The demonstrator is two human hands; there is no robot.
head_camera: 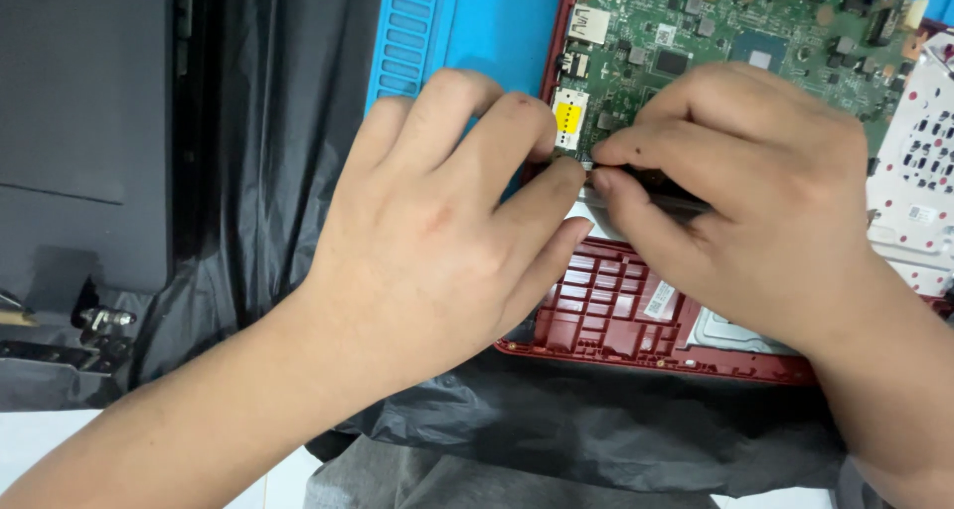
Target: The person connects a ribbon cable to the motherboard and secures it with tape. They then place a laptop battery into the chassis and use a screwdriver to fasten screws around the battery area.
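A blue ribbed work mat lay at the top, partly covered by a crumpled black plastic sheet. A dark grey panel with a metal hinge sat at the left. Grey cloth showed at the bottom edge.

Our left hand and right hand cover the middle of the open red plastic laptop shell, so we cannot see what the fingertips pinch. The green circuit board runs off the top edge. The perforated white metal plate is cut off at right.
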